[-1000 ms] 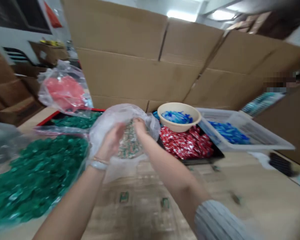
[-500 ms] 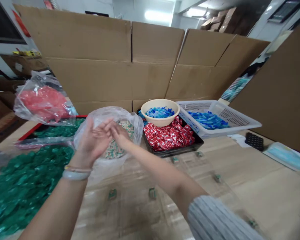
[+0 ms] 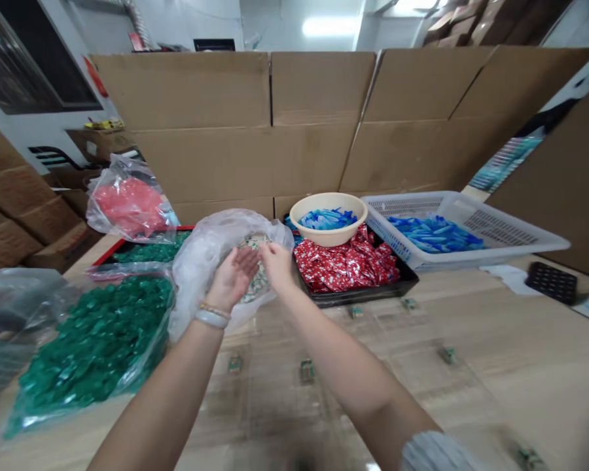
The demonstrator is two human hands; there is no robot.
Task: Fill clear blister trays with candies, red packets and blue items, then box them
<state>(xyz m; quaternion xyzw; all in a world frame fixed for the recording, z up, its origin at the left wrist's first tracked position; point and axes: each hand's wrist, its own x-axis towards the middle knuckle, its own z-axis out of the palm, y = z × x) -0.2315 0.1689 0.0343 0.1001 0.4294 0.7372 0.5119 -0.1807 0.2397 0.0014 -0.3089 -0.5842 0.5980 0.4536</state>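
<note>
My left hand [image 3: 233,278] is over the near left part of a clear plastic bag [image 3: 196,261], palm up with its fingers spread. Beside it, over the small green-and-white pieces [image 3: 258,282] in that bag, my right hand [image 3: 276,265] has its fingers drawn together; whatever it may hold is hidden. Small green items, one of them near the middle [image 3: 307,371], lie spaced out on clear plastic on the table [image 3: 535,353].
At left are green packets [image 3: 93,340] and a bag of pink items [image 3: 132,206]. Right of the bag, a cream bowl [image 3: 328,237] of blue pieces sits over red packets [image 3: 338,268]. Farther right are a white basket [image 3: 510,247] and a black object [image 3: 551,282]. Cardboard [image 3: 201,157] stands behind.
The view has shifted, so the table's contents appear farther right. My hands have moved slightly apart; earlier their fingers met at the bag's left side.
</note>
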